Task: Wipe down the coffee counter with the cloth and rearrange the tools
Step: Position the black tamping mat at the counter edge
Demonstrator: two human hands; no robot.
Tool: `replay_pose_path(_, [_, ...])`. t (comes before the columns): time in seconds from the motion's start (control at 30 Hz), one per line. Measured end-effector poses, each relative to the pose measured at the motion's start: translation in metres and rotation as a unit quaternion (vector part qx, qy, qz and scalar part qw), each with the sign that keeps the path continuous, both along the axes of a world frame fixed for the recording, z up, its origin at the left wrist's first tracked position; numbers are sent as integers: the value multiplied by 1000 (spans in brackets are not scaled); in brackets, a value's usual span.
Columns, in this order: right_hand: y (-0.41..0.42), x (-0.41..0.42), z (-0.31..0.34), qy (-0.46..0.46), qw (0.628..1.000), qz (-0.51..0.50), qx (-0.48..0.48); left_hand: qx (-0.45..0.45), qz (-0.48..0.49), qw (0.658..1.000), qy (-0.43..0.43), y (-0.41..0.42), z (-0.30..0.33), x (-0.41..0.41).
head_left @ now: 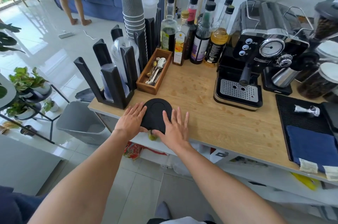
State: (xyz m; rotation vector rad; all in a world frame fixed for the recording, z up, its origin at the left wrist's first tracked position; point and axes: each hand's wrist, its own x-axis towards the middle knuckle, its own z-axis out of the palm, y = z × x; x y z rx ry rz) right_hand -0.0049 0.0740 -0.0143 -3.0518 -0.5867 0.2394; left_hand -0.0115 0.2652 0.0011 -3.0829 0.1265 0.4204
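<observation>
A black rubber tamping mat (156, 112) lies at the front edge of the wooden counter (201, 114). My left hand (130, 120) rests on the mat's left side with straight fingers, thumb under its front edge. My right hand (175, 125) lies flat on the mat's right side, fingers spread onto the counter. A small green thing (153, 135) shows under the mat's front edge between my thumbs. A folded blue cloth (312, 147) lies on a black ribbed mat (300, 117) at the right, with a steel tamper (309, 110) behind it.
A black cup-and-lid holder (113, 81) stands at the left, a wooden spoon box (155, 72) beside it. Syrup bottles (199, 41) line the back. An espresso machine (256, 55), a steel pitcher (282, 77) and bean jars (318, 81) stand right. A grey bin (80, 123) sits on the floor.
</observation>
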Motion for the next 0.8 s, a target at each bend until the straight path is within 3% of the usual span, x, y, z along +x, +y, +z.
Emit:
replay_pose_path(0.27, [-54, 16, 12, -28, 992, -58, 113, -56, 9, 998, -22, -31, 22, 8])
replay_pose_path(0.8, [-197, 33, 21, -45, 971, -205, 110, -114, -96, 988, -45, -177, 33, 70])
